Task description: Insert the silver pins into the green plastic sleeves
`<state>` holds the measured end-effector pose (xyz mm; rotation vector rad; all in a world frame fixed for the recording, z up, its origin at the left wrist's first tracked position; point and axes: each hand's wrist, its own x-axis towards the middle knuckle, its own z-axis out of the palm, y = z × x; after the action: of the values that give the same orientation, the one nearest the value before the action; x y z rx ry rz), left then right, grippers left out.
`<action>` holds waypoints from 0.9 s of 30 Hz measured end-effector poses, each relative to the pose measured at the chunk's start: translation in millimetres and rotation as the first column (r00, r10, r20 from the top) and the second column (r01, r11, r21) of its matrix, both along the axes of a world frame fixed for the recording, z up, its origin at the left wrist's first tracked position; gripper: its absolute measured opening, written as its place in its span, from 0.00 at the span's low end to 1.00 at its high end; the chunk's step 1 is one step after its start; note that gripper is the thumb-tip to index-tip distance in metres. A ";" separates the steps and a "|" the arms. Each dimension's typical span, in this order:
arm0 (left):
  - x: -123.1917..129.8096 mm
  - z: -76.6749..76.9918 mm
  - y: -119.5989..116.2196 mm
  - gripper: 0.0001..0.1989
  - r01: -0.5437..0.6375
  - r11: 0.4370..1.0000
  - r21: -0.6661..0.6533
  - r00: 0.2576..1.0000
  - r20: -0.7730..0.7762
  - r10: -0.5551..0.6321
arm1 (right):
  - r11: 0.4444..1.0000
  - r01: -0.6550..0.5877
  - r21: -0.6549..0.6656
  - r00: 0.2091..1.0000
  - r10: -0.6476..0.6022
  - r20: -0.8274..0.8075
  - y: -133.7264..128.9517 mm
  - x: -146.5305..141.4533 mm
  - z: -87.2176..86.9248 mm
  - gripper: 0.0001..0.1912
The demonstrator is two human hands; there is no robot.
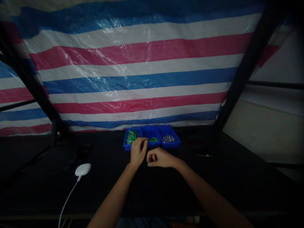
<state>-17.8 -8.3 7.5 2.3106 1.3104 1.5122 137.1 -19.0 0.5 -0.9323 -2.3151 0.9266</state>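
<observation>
Green piece [148, 162] is pinched by the right hand [160, 157]. Left hand [137, 152], at its ten o'clock, reaches the trays [149, 129]; grip unclear.

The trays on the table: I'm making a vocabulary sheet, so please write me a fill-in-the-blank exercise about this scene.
The three trays are all ____.
Of these, the one on the far ____ holds silvery metal pieces.
The rounded object on a cable is ____.
The right hand is beside the trays, not ____ them.

blue; right; white; inside
</observation>
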 end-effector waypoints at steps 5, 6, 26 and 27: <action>0.9 -1.6 1.3 0.08 0.021 1.000 -0.008 1.000 -0.013 -0.021 | 0.962 0.259 0.091 0.950 -0.237 -0.202 5.2 6.8 11.4 0.06; 1.2 -1.3 1.0 0.08 0.028 1.000 -0.014 0.999 -0.020 -0.028 | 0.943 0.316 0.105 0.927 -0.283 -0.246 7.1 8.8 12.8 0.07; 3.6 -0.7 -1.6 0.08 0.134 0.988 -0.079 0.966 -0.211 -0.148 | 0.877 0.479 0.044 0.778 -0.401 -0.483 14.8 9.2 4.3 0.15; 3.3 -0.7 -1.5 0.08 0.134 0.988 -0.082 0.965 -0.215 -0.148 | 0.878 0.476 0.041 0.778 -0.399 -0.486 14.5 8.7 4.3 0.15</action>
<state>-14.4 -9.8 6.8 2.5265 1.1897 1.1799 145.8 -4.5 4.8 -0.9940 -1.6350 0.6564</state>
